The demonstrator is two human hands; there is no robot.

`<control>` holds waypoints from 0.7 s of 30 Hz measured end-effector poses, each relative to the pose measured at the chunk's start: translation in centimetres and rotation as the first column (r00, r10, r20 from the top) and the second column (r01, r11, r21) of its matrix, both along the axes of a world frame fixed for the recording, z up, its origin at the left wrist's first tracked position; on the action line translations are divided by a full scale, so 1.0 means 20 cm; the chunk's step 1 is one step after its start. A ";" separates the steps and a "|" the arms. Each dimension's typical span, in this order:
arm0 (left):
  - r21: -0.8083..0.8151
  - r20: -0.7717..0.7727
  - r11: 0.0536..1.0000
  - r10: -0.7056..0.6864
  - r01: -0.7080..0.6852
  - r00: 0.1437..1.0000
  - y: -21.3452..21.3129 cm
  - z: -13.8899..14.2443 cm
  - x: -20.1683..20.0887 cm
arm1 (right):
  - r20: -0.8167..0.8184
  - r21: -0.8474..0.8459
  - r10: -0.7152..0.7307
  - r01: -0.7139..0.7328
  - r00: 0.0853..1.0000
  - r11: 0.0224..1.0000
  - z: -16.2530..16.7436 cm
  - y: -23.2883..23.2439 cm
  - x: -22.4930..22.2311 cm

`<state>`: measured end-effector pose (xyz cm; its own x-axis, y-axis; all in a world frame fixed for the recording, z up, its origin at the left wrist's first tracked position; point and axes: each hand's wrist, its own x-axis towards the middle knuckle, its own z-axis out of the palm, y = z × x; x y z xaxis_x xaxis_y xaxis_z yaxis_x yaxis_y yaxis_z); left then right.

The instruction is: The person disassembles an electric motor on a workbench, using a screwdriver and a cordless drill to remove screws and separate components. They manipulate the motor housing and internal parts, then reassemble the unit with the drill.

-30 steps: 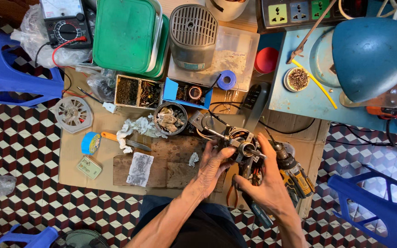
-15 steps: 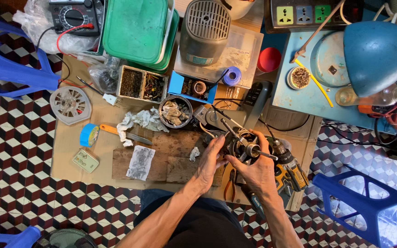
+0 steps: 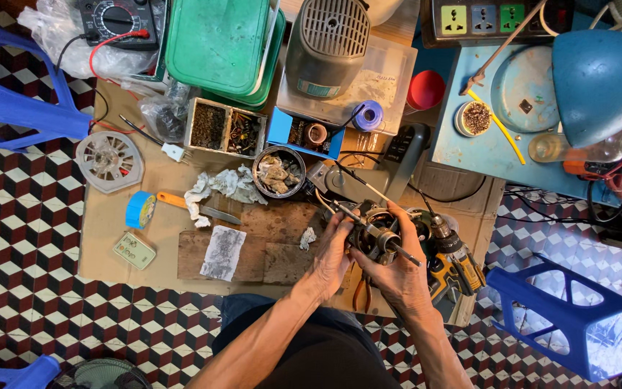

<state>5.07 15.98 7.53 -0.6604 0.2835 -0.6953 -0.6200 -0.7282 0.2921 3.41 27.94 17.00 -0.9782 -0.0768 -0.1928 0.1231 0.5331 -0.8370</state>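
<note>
While both hands close around it, the small electric motor (image 3: 374,234) sits directly between the palms, held up off the cardboard-covered work surface (image 3: 109,238). Its steel shaft (image 3: 404,256) gives the long axis, running from upper left, where thin wires (image 3: 358,184) trail away, down to the right. The right hand (image 3: 397,277) cups the motor from below and from the far side, fingers curled over the top, so the shaft end juts out just past its thumb. The left hand (image 3: 332,248) pinches the motor's near-left face with its fingertips, nearer the wire end. A yellow cordless drill (image 3: 455,263) lies just right of the grip.
</note>
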 end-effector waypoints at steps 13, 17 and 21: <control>-0.027 -0.024 0.999 -0.032 0.032 0.999 -0.01 0.00 0.00 | 0.063 0.058 -0.041 0.037 0.997 0.998 -0.04 0.01 0.01; 0.046 -0.021 0.999 -0.022 0.023 1.000 -0.04 -0.01 -0.02 | 0.099 0.140 -0.027 0.012 0.995 0.990 -0.04 0.01 -0.04; 0.038 -0.033 0.998 -0.039 0.040 0.999 -0.03 0.00 -0.02 | 0.118 0.243 -0.033 0.003 0.992 0.970 -0.02 0.01 -0.09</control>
